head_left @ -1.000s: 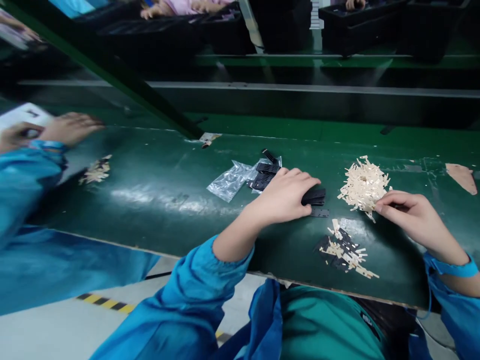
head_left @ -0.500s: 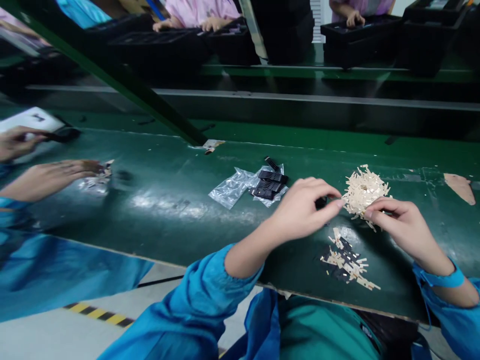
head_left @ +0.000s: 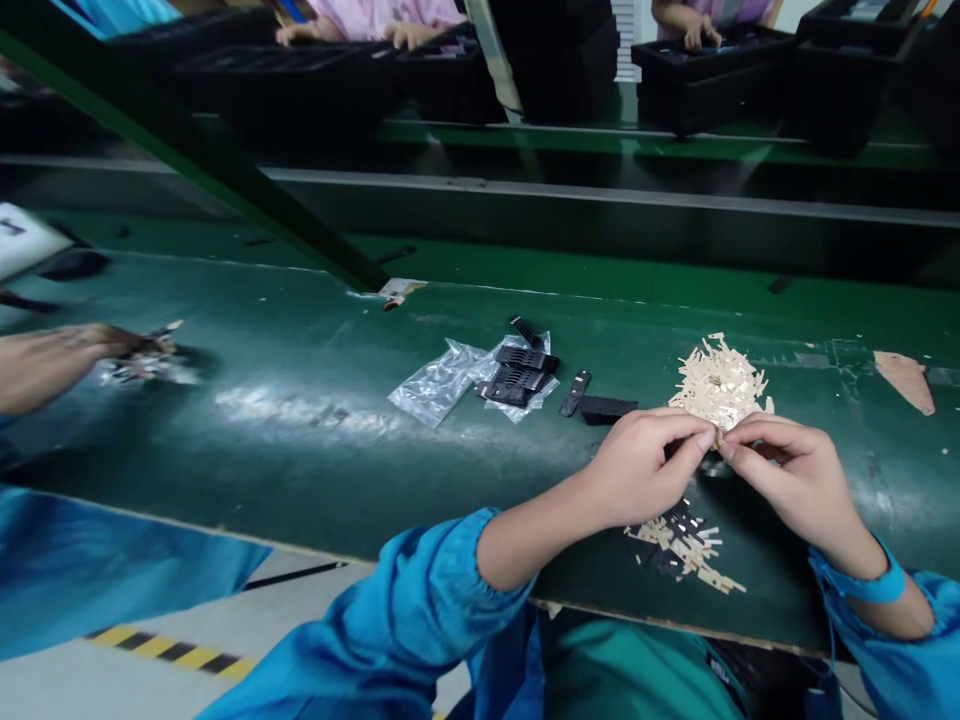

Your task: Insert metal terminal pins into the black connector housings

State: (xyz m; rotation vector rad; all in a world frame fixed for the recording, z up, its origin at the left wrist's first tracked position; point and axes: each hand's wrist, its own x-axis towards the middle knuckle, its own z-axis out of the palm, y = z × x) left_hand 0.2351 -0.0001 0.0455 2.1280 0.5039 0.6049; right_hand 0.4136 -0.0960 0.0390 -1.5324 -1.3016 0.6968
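Observation:
My left hand (head_left: 649,465) and my right hand (head_left: 795,475) meet fingertip to fingertip, both closed in a pinch on one small pale piece (head_left: 717,438), mostly hidden by the fingers. Just behind them lies a heap of small cream-coloured strips (head_left: 720,380). Below my left hand, a looser scatter of cream strips (head_left: 694,550) is mixed with dark pieces. Left of my left hand are a black block (head_left: 607,409) and a flat black part (head_left: 574,393).
Several black slotted parts (head_left: 517,375) rest on clear plastic bags (head_left: 437,382). At left, a co-worker's hand (head_left: 67,360) is over a small shiny pile (head_left: 150,362). A green slanted post (head_left: 225,180) crosses the bench; people work at black trays (head_left: 712,75) behind.
My left hand has moved right and down to meet my right hand at the heap's near edge. The black block and flat part now show beside it. The view has shifted slightly.

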